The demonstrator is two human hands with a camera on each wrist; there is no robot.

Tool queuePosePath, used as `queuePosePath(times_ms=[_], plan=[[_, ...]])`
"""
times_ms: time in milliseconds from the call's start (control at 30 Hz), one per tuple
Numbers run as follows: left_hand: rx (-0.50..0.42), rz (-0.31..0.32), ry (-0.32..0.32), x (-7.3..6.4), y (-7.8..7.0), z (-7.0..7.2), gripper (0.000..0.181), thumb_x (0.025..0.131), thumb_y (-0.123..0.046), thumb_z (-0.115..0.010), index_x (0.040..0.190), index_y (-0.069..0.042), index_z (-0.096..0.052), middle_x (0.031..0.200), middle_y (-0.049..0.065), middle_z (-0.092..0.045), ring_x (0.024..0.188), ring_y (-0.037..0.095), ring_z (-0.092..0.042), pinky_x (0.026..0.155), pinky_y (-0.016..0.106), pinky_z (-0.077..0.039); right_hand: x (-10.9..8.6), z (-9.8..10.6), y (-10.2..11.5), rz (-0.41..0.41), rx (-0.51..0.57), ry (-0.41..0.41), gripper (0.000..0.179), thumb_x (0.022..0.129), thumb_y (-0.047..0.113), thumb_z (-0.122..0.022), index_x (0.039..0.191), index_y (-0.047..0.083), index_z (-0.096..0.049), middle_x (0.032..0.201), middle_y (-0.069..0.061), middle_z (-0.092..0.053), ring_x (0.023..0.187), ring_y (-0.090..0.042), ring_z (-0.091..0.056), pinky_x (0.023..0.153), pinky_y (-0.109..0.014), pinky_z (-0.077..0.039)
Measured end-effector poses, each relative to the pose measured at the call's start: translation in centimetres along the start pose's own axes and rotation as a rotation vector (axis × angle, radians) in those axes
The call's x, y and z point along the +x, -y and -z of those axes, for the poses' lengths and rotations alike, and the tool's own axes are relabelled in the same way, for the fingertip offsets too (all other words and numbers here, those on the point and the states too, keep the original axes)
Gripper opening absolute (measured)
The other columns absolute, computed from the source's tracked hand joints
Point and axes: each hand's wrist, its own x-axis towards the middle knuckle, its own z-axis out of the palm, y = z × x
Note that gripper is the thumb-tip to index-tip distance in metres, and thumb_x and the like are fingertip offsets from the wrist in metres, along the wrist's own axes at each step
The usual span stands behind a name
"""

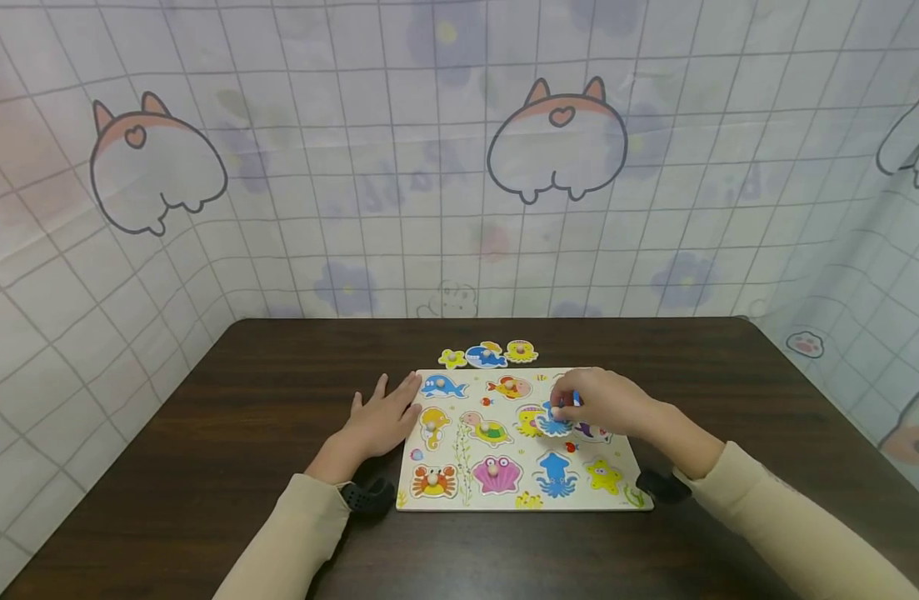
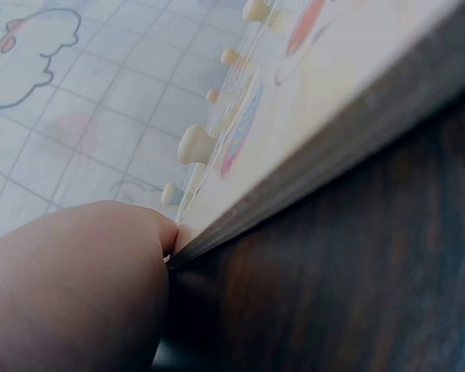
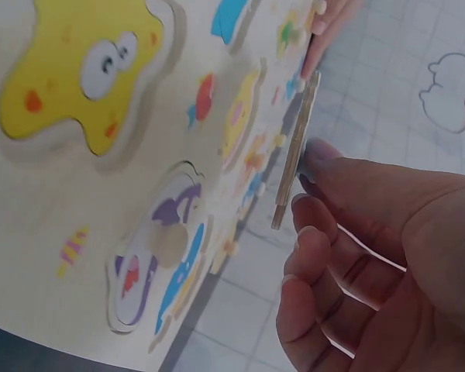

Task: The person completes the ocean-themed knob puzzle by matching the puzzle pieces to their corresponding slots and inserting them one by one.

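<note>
My right hand (image 1: 615,403) pinches a blue squid puzzle piece (image 1: 555,422) by its knob, between thumb and fingers. In the right wrist view the piece (image 3: 297,147) is seen edge-on, held above the white puzzle board (image 1: 515,454). The blue squid picture (image 1: 556,477) on the board lies nearer the front edge, beside a yellow starfish picture (image 1: 604,477). My left hand (image 1: 382,418) lies at the board's left edge with straight, spread fingers. In the left wrist view, only part of that hand (image 2: 77,279) shows, touching the board's corner.
Behind the board lie several loose pieces, among them a yellow star (image 1: 452,359), a blue whale (image 1: 485,357) and a yellow octopus (image 1: 521,352). Knobbed pieces sit in the board, including a crab (image 1: 433,481), a pink shell (image 1: 496,475) and a turtle (image 1: 489,430). Dark wooden table (image 1: 279,467) surrounds it.
</note>
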Motion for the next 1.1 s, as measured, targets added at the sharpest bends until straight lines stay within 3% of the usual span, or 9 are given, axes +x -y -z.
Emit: queuePosePath(times_ms=[533,1100], plan=[[-0.005,-0.002,-0.001,-0.2,-0.1,0.0,0.064,0.110,-0.039,-0.042,0.166,-0.016,-0.020,0.170,0.005,-0.018,0.155,0.043,-0.003,0.114,0.074,-0.001,-2.3,-1.4,0.7,0.066,-0.004,0.061,0.012,0.091,0.021,-0.080,0.087,0.024,-0.069,0.077,0.013,-0.054,0.073,-0.007,-0.051,0.064,-0.027,-0.043],[-0.002,-0.007,-0.008,-0.3,-0.3,0.2,0.064,0.110,-0.038,-0.042,0.166,-0.016,-0.020,0.170,0.006,-0.018,0.155,0.043,-0.004,0.114,0.074,-0.001,-3.0,-2.2,2.1,0.096,0.047,0.146,0.010,0.090,0.024,-0.081,0.086,0.023,-0.072,0.077,0.014,-0.057,0.075,-0.008,-0.053,0.066,-0.028,-0.045]])
